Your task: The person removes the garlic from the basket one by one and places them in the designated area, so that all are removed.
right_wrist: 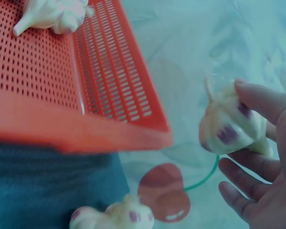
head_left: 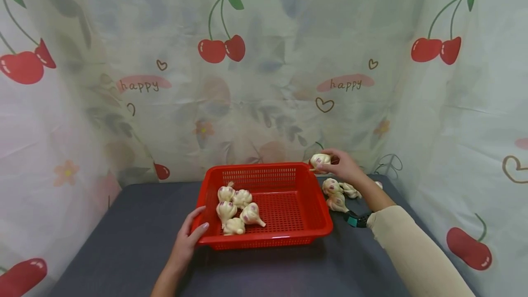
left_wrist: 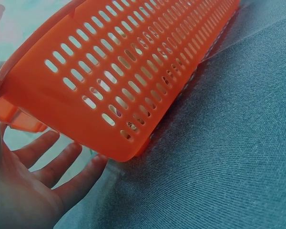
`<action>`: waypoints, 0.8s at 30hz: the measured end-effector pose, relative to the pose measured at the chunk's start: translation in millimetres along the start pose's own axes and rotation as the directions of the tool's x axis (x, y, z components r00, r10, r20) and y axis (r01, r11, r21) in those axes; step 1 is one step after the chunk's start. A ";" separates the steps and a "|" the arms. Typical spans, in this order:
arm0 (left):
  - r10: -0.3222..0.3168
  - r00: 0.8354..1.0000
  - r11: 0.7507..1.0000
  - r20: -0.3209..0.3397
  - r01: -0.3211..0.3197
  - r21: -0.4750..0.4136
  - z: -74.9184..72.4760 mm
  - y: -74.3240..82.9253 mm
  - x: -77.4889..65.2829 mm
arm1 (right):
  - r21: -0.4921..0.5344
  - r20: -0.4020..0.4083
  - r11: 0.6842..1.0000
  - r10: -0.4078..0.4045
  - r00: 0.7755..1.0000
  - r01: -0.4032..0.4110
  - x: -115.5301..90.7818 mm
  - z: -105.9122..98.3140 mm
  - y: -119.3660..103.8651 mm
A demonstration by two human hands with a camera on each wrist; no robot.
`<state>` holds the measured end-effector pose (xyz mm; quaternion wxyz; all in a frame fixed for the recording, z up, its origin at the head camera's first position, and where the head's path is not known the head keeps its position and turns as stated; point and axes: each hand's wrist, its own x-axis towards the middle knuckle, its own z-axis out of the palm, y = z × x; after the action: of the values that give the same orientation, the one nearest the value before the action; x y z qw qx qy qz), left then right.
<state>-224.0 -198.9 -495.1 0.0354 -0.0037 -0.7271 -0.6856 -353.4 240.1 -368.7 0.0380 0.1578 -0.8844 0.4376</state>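
Note:
A red plastic basket [head_left: 264,238] with slotted walls stands on the dark table, with several garlic bulbs [head_left: 226,210] in its left half. My left hand [head_left: 186,240] holds the basket's left side near the front corner, thumb at the rim. From the left wrist view, the other fingers [left_wrist: 71,183] reach beneath the rim by the corner. My right hand [head_left: 344,167] pinches a garlic bulb [right_wrist: 229,126] between thumb and fingers, just outside the basket's back right corner. That bulb is raised above the table and apart from the rim.
More garlic bulbs [head_left: 336,202] lie on the table right of the basket, partly behind my right forearm. A dark band with a teal part [head_left: 354,220] is on my right wrist. Patterned curtains [head_left: 264,118] hang behind and at both sides of the table [head_left: 136,233].

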 end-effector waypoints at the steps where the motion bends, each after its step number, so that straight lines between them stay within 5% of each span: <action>1: 0.000 1.000 1.000 -0.001 0.000 0.002 0.1 -0.1 -0.1 | -0.005 -0.018 1.000 0.006 1.000 -0.006 -2.8 -1.5 3.5; 12: -0.001 1.000 1.000 0.003 0.001 0.003 0.3 0.8 0.4 | 0.003 -0.188 0.994 0.105 0.976 -0.106 -38.8 -7.9 39.3; 24: 0.001 1.000 1.000 0.002 -0.001 0.012 0.2 0.5 0.4 | 0.060 -0.257 0.968 0.252 0.933 -0.245 -69.9 -1.1 81.4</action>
<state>-224.4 -198.7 -494.6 0.0349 -0.0048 -0.7313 -0.6811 -312.6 304.3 -444.5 0.0972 -0.0140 -0.8784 0.4677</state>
